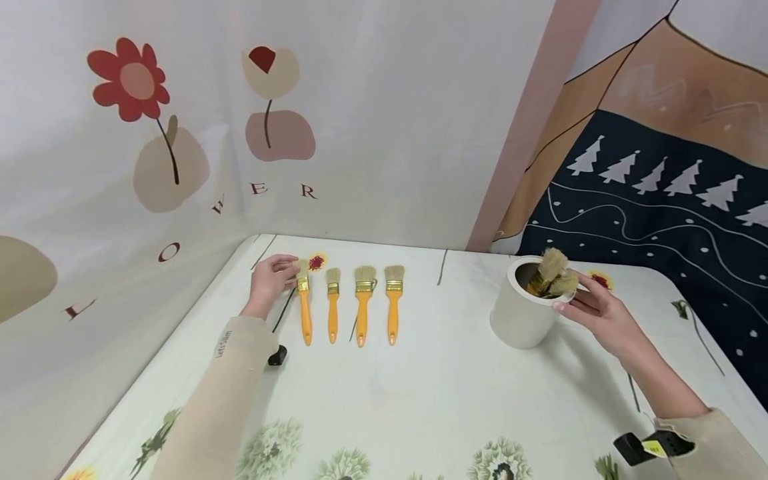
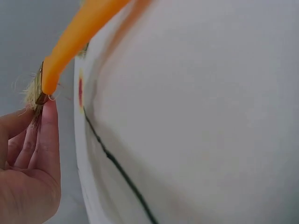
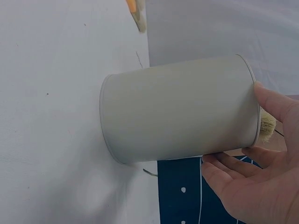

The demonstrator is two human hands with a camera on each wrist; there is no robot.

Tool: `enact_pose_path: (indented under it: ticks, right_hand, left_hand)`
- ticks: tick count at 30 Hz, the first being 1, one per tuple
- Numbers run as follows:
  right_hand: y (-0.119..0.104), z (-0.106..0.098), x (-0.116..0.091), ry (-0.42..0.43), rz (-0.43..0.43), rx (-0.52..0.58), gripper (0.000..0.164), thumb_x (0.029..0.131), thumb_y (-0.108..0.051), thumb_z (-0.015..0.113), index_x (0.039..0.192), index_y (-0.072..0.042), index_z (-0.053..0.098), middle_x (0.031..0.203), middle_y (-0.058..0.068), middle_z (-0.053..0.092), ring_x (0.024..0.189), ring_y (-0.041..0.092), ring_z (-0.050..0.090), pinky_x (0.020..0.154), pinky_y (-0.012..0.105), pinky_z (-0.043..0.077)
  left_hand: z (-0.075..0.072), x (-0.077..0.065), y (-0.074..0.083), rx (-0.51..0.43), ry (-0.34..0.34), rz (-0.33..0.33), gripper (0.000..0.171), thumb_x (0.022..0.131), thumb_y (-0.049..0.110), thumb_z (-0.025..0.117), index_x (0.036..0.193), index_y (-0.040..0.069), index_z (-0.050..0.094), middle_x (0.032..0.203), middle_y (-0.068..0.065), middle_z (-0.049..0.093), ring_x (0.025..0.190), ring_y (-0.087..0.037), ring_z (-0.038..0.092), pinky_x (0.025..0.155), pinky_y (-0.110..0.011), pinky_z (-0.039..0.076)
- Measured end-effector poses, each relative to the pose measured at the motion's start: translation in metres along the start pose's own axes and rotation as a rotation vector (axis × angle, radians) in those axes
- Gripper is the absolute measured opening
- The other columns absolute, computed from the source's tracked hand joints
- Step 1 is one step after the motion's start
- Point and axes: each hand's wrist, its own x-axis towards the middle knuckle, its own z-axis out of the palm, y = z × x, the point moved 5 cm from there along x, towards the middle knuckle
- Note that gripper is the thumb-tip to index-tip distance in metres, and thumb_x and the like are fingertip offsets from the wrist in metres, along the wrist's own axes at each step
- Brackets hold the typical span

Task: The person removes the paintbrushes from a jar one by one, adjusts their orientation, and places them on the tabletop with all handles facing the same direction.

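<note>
My left hand pinches the bristle end of the leftmost paintbrush between thumb and fingers. Its orange handle slants over the table in the left wrist view, above a blurred shadow. Beside it, three more orange-handled paintbrushes lie in a row, bristles pointing away: a narrow one, a wider one and another. My right hand holds the off-white canister at the rim, thumb on its edge and fingers along its side. Brush bristles stick up from its mouth.
The table wears a white cloth printed with flowers and stems. Behind it hangs a pale curtain with flower prints. At the right is a dark blue cloth section with white trees.
</note>
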Motion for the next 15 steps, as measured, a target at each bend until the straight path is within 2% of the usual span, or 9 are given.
enact_pose_path:
  ticks: [10, 15]
  right_hand:
    - [-0.001, 0.000, 0.000, 0.002, -0.009, -0.005, 0.089, 0.101, -0.040, 0.057, 0.160, -0.009, -0.002, 0.158, 0.038, 0.018, 0.144, 0.055, 0.026, 0.112, 0.069, 0.032]
    - [-0.002, 0.000, -0.001, 0.005, -0.012, -0.009, 0.089, 0.101, -0.039, 0.057, 0.160, -0.008, -0.001, 0.157, 0.038, 0.019, 0.143, 0.055, 0.027, 0.112, 0.069, 0.032]
  left_hand:
    - [0.011, 0.010, -0.017, 0.046, -0.036, -0.062, 0.034, 0.101, 0.015, 0.059, 0.134, 0.008, 0.058, 0.133, -0.017, 0.063, 0.084, -0.007, 0.065, 0.069, -0.015, 0.059]
    - [0.015, 0.012, -0.018, 0.054, -0.035, -0.075, 0.034, 0.101, 0.015, 0.059, 0.134, 0.008, 0.058, 0.133, -0.017, 0.063, 0.101, -0.018, 0.067, 0.071, -0.015, 0.059]
